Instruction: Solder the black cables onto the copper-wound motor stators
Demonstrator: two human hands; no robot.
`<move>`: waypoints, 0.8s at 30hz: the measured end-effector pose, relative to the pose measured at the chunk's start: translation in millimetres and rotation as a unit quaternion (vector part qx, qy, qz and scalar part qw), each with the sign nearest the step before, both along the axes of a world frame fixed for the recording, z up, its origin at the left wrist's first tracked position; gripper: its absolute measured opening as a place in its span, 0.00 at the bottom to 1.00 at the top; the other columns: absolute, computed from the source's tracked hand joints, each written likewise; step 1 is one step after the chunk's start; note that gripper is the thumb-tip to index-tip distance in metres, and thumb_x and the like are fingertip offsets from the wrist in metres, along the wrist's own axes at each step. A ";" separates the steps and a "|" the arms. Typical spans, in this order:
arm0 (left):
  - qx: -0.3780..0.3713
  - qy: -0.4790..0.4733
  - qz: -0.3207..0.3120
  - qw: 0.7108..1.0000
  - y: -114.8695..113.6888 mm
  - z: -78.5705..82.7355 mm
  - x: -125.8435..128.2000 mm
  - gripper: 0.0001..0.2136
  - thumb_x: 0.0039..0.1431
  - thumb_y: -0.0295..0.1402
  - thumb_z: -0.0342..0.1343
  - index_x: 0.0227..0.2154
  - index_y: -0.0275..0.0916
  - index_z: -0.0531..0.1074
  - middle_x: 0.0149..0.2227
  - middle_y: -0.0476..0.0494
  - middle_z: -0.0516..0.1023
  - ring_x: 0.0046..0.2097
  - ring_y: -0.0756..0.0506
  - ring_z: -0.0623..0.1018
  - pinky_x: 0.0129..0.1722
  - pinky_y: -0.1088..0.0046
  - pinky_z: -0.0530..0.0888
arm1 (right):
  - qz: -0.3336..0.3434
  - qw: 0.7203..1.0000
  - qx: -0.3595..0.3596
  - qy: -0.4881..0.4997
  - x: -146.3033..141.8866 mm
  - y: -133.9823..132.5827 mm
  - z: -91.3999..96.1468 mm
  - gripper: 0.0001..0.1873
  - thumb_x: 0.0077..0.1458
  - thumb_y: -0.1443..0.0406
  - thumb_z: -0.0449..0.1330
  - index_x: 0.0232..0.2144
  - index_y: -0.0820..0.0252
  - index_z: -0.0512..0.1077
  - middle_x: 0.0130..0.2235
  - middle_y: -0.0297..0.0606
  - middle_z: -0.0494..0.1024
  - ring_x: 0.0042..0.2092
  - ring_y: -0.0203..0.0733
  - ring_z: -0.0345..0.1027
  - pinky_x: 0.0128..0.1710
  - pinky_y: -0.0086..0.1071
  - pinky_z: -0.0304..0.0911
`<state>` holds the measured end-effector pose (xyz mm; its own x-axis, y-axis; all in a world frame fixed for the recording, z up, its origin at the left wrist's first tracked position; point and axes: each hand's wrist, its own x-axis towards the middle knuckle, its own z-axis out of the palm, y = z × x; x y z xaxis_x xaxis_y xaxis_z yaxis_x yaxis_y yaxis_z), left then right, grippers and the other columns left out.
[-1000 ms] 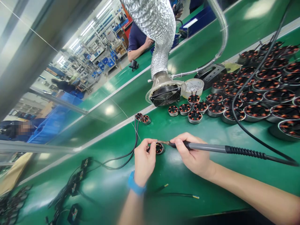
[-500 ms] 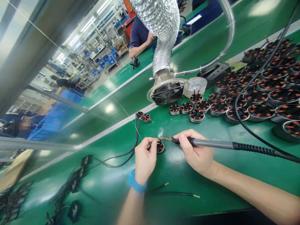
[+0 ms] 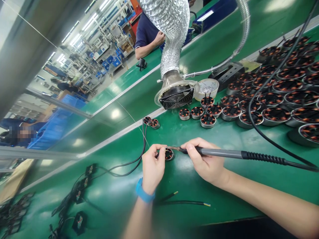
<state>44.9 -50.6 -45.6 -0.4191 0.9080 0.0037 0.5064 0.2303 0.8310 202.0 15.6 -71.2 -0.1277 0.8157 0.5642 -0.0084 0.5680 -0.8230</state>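
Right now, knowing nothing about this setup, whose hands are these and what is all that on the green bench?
The camera sits on a person's head, looking down at their own bare hands. The right hand holds a soldering iron like a pen, its tip at a small copper-wound motor part that the left hand pinches on the green bench. Behind hangs a silver fume hose with a fan, beside rows of similar wound parts. A loose wire lies near the wrists.

One small motor stator (image 3: 169,154): round, copper-wound, lying flat. One soldering iron (image 3: 219,152): grey shaft, ribbed black grip, nearly level, tip toward 9 o'clock at the stator's 12 o'clock rim.
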 end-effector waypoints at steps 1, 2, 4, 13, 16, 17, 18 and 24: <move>0.001 -0.002 0.000 1.000 0.1 0.2 0.3 0.12 0.66 0.39 0.54 0.37 0.36 0.78 0.36 0.42 0.81 0.37 0.47 0.79 0.38 0.74 0.73 | 0.004 1.000 0.004 -0.006 0.2 -0.1 0.5 0.09 0.64 0.68 0.55 0.31 0.57 0.73 0.28 0.29 0.79 0.28 0.33 0.74 0.30 0.24 0.67; 0.001 -0.005 -0.001 1.000 0.2 0.3 0.5 0.12 0.66 0.39 0.54 0.38 0.36 0.78 0.36 0.42 0.81 0.37 0.46 0.79 0.38 0.74 0.73 | 0.007 1.000 0.007 -0.012 0.3 -0.1 1.0 0.09 0.64 0.68 0.55 0.31 0.57 0.73 0.28 0.29 0.79 0.28 0.33 0.74 0.29 0.24 0.67; 0.002 -0.008 0.000 1.000 0.3 0.4 0.8 0.12 0.66 0.39 0.55 0.38 0.36 0.78 0.35 0.42 0.81 0.37 0.46 0.79 0.38 0.74 0.74 | 0.008 1.000 0.011 -0.018 0.2 -0.5 1.9 0.10 0.64 0.67 0.55 0.30 0.57 0.73 0.27 0.29 0.79 0.28 0.33 0.74 0.29 0.25 0.67; 0.007 -0.004 0.003 1.000 0.0 -0.5 0.3 0.12 0.65 0.39 0.55 0.36 0.36 0.78 0.35 0.42 0.82 0.36 0.47 0.79 0.37 0.75 0.73 | -0.027 1.000 -0.014 -0.004 1.5 -2.2 4.2 0.12 0.65 0.65 0.54 0.31 0.57 0.74 0.29 0.34 0.80 0.29 0.38 0.75 0.31 0.30 0.70; 0.009 -0.010 0.003 1.000 0.8 -0.9 0.0 0.12 0.65 0.39 0.55 0.37 0.36 0.78 0.37 0.42 0.82 0.37 0.47 0.79 0.37 0.75 0.73 | -0.034 0.999 -0.015 -0.014 1.3 -1.8 4.8 0.11 0.66 0.64 0.54 0.33 0.57 0.75 0.32 0.36 0.81 0.31 0.38 0.76 0.34 0.31 0.72; 0.008 -0.010 0.002 1.000 1.0 -1.2 -0.1 0.12 0.65 0.39 0.55 0.37 0.36 0.78 0.37 0.41 0.82 0.37 0.47 0.79 0.37 0.75 0.73 | -0.027 0.999 -0.016 -0.020 0.5 -1.8 4.3 0.10 0.66 0.65 0.54 0.35 0.57 0.75 0.33 0.36 0.81 0.32 0.38 0.76 0.35 0.31 0.72; 0.008 -0.008 0.002 1.000 1.0 -1.6 -0.3 0.12 0.65 0.39 0.55 0.37 0.36 0.78 0.38 0.41 0.82 0.38 0.47 0.79 0.38 0.75 0.73 | -0.019 0.999 -0.015 -0.025 -0.6 -2.0 3.2 0.09 0.66 0.65 0.54 0.37 0.57 0.75 0.35 0.36 0.81 0.34 0.38 0.76 0.37 0.30 0.73; 0.007 0.001 0.007 1.000 0.1 -3.7 -0.9 0.12 0.65 0.40 0.55 0.37 0.36 0.78 0.36 0.42 0.82 0.37 0.47 0.79 0.37 0.74 0.73 | 0.024 0.999 0.021 -0.042 -11.6 -6.3 -14.5 0.10 0.66 0.69 0.55 0.46 0.54 0.73 0.35 0.34 0.73 0.34 0.36 0.71 0.34 0.29 0.70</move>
